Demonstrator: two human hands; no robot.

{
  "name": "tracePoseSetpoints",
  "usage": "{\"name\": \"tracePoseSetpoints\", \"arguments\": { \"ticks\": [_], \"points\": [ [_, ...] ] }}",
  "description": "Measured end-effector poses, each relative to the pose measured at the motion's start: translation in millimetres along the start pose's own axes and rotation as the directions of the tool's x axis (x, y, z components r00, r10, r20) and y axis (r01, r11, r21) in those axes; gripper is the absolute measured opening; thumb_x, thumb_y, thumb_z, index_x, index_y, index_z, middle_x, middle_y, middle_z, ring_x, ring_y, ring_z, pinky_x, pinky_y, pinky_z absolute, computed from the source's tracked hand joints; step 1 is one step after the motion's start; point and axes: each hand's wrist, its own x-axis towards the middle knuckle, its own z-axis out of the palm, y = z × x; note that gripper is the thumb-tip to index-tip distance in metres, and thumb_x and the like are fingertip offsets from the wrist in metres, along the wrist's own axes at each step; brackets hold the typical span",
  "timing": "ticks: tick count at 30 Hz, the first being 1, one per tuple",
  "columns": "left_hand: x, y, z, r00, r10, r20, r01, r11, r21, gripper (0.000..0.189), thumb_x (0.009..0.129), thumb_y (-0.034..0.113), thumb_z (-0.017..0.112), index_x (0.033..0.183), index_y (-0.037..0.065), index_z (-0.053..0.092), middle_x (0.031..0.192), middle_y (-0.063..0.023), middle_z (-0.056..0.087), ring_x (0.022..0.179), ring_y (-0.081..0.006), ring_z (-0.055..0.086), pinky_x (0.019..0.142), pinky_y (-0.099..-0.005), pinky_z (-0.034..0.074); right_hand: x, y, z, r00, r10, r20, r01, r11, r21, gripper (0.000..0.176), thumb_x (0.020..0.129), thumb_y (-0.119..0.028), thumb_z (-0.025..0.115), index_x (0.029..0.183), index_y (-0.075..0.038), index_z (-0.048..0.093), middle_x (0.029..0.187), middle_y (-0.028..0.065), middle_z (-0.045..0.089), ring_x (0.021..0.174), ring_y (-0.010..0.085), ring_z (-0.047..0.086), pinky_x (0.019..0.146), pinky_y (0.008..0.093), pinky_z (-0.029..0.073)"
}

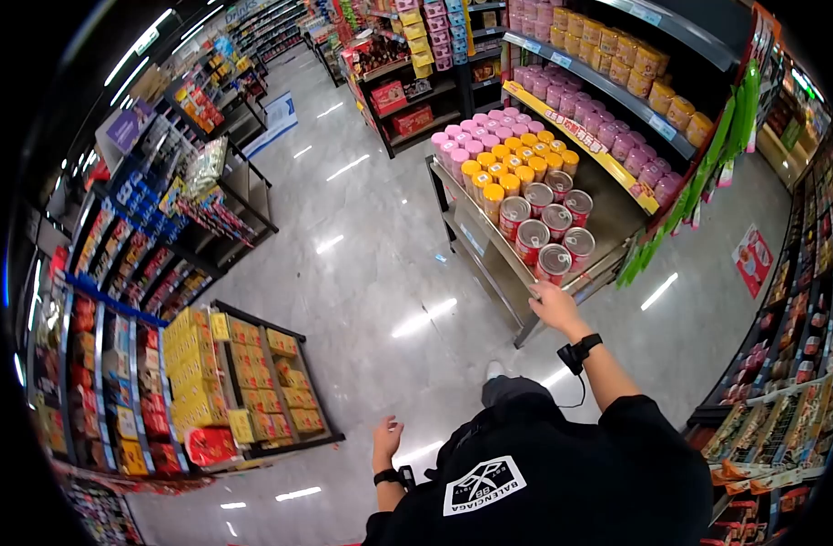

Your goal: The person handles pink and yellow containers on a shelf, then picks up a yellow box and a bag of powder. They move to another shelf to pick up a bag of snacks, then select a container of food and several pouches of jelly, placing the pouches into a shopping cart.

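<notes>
My right hand point(553, 307) is at the near corner of a low display stand point(489, 238), its fingers bent over the rim, just below the nearest can. Several red-sided cans with silver ring-pull lids point(533, 235) stand upright at this end of the stand. Behind them are rows of yellow-lidded jars point(510, 162) and, farther back, pink-lidded ones point(466, 141). My left hand point(388, 435) hangs low over the floor, away from the goods, with its fingers loosely apart and nothing in them. Both wrists wear black bands.
Tall shelves point(598, 77) with pink and yellow jars rise behind the stand. Green strips point(698, 205) hang at its right end. A rack of yellow boxes point(252, 382) stands at the left. More shelving point(798, 364) lines the right side. Grey floor point(371, 246) runs between the displays.
</notes>
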Motion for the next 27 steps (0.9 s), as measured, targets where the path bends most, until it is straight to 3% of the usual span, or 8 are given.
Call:
{"name": "tracePoseSetpoints", "arguments": {
  "ticks": [3, 5, 7, 10, 17, 23, 25, 27],
  "points": [
    [35, 25, -8, 0.998, -0.047, 0.043, 0.047, 0.999, 0.013, 0.047, 0.086, 0.027, 0.071, 0.125, 0.003, 0.060, 0.108, -0.0192, 0.071, 0.096, -0.0321, 0.070, 0.084, -0.0408, 0.055, 62, 1, -2, 0.998, -0.062, -0.018, 0.062, 0.998, 0.018, 0.048, 0.086, -0.024, 0.064, 0.130, -0.006, 0.058, 0.119, 0.0157, 0.066, 0.108, 0.0357, 0.063, 0.090, 0.0453, 0.051],
    [63, 42, -7, 0.997, -0.070, 0.043, 0.071, 0.997, -0.027, 0.047, 0.086, 0.028, 0.071, 0.126, 0.005, 0.061, 0.109, -0.0187, 0.071, 0.096, -0.0323, 0.070, 0.083, -0.0406, 0.055, 105, -6, -1, 0.998, 0.059, -0.003, -0.058, 0.983, 0.175, 0.052, 0.086, -0.024, 0.063, 0.133, -0.006, 0.052, 0.114, 0.0162, 0.068, 0.105, 0.0368, 0.063, 0.089, 0.0460, 0.052],
    [74, 63, -8, 0.995, -0.100, 0.024, 0.100, 0.995, -0.001, 0.048, 0.086, 0.028, 0.071, 0.127, 0.005, 0.061, 0.110, -0.0185, 0.071, 0.097, -0.0318, 0.070, 0.083, -0.0401, 0.055, 144, -14, -1, 0.992, 0.095, 0.080, -0.108, 0.979, 0.173, 0.056, 0.087, -0.025, 0.062, 0.138, -0.006, 0.047, 0.108, 0.0171, 0.070, 0.102, 0.0376, 0.065, 0.087, 0.0461, 0.052],
    [107, 85, -7, 0.994, -0.100, 0.054, 0.104, 0.991, -0.081, 0.049, 0.086, 0.027, 0.071, 0.127, 0.004, 0.060, 0.111, -0.0184, 0.071, 0.097, -0.0300, 0.070, 0.083, -0.0386, 0.055, 200, -13, 17, 0.974, 0.020, 0.225, -0.043, 0.994, 0.101, 0.051, 0.087, -0.027, 0.061, 0.134, -0.007, 0.054, 0.104, 0.0184, 0.071, 0.099, 0.0369, 0.066, 0.085, 0.0452, 0.053],
    [208, 118, -20, 0.989, -0.071, 0.126, 0.079, 0.995, -0.058, 0.049, 0.087, 0.027, 0.070, 0.128, 0.002, 0.059, 0.112, -0.0192, 0.071, 0.097, -0.0300, 0.070, 0.084, -0.0378, 0.055, 276, -44, 46, 0.974, -0.123, 0.190, 0.068, 0.960, 0.272, 0.041, 0.087, -0.027, 0.064, 0.121, -0.004, 0.063, 0.105, 0.0188, 0.070, 0.098, 0.0382, 0.066, 0.086, 0.0439, 0.052],
    [340, 117, -44, 0.990, -0.020, 0.137, 0.029, 0.998, -0.062, 0.051, 0.086, 0.028, 0.070, 0.129, 0.002, 0.059, 0.112, -0.0205, 0.070, 0.098, -0.0336, 0.070, 0.086, -0.0402, 0.055, 367, -60, 82, 0.965, -0.153, 0.213, 0.101, 0.967, 0.236, 0.043, 0.087, -0.028, 0.066, 0.121, -0.004, 0.063, 0.104, 0.0189, 0.070, 0.097, 0.0363, 0.067, 0.085, 0.0410, 0.053],
    [384, 123, -61, 0.989, 0.001, 0.149, 0.004, 0.999, -0.035, 0.051, 0.086, 0.028, 0.070, 0.129, 0.002, 0.059, 0.113, -0.0206, 0.070, 0.099, -0.0336, 0.069, 0.086, -0.0406, 0.055, 397, -73, 87, 0.970, -0.053, 0.236, 0.000, 0.976, 0.220, 0.045, 0.086, -0.031, 0.066, 0.122, -0.005, 0.063, 0.104, 0.0187, 0.071, 0.097, 0.0359, 0.067, 0.084, 0.0411, 0.053],
    [431, 140, -80, 0.988, 0.026, 0.155, -0.024, 1.000, -0.015, 0.051, 0.086, 0.028, 0.070, 0.128, 0.003, 0.059, 0.114, -0.0207, 0.070, 0.100, -0.0336, 0.069, 0.087, -0.0409, 0.055, 426, -86, 93, 0.973, -0.043, 0.225, -0.001, 0.982, 0.191, 0.060, 0.087, -0.031, 0.066, 0.139, -0.005, 0.049, 0.108, 0.0157, 0.071, 0.094, 0.0337, 0.068, 0.083, 0.0401, 0.053]
  ]
}}
